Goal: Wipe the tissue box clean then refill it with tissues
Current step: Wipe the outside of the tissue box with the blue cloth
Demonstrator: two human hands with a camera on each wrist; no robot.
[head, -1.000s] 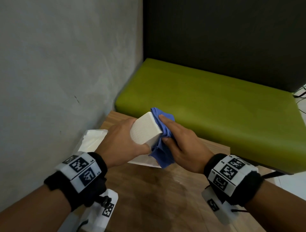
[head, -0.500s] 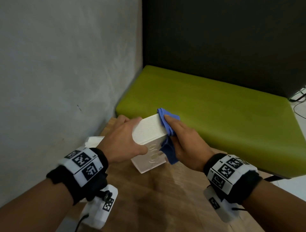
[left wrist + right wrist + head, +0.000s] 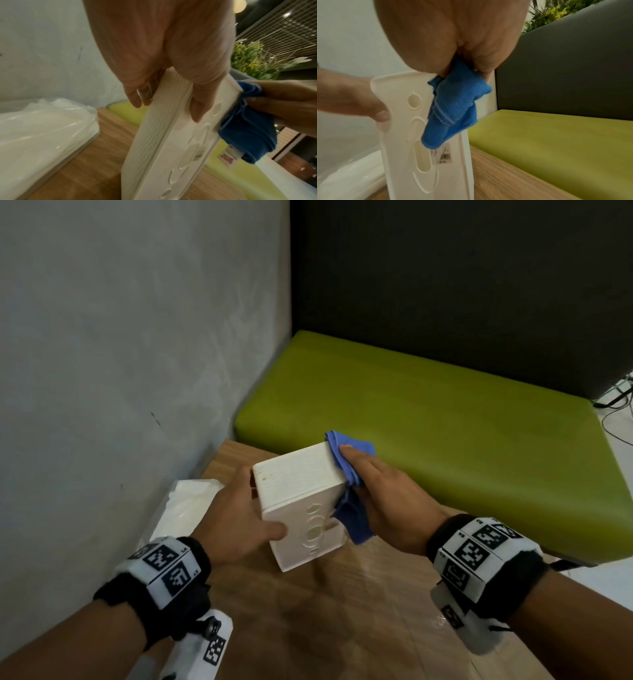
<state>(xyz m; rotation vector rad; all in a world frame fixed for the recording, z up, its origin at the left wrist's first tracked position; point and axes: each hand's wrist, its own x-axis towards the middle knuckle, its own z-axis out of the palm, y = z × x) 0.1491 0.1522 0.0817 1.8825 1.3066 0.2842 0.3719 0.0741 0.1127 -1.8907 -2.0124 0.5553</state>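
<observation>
**A:** Where's the tissue box (image 3: 301,505) right now?

**B:** I have it up off the table (image 3: 342,611), tipped on end, underside facing me. My left hand (image 3: 236,518) is curled round its 9 o'clock side, thumb on the underside. My right hand (image 3: 387,498) has the blue cloth (image 3: 346,474) bunched in its fingers and pressed to the 3 o'clock side.

**A:** What worries you?

**B:** The left grip looks shallow to me, thumb and fingertips only. If I scrub hard from 3 o'clock, I think the box could twist or slip and drop to the table.

**A:** Anything else?

**B:** A loose tail of cloth hangs over the slots and the label on the underside. It might snag or peel the label. And the bagged tissues (image 3: 185,508) lie at 9 o'clock, just beside my left wrist; a dropped box or a damp cloth could land on them.
</observation>
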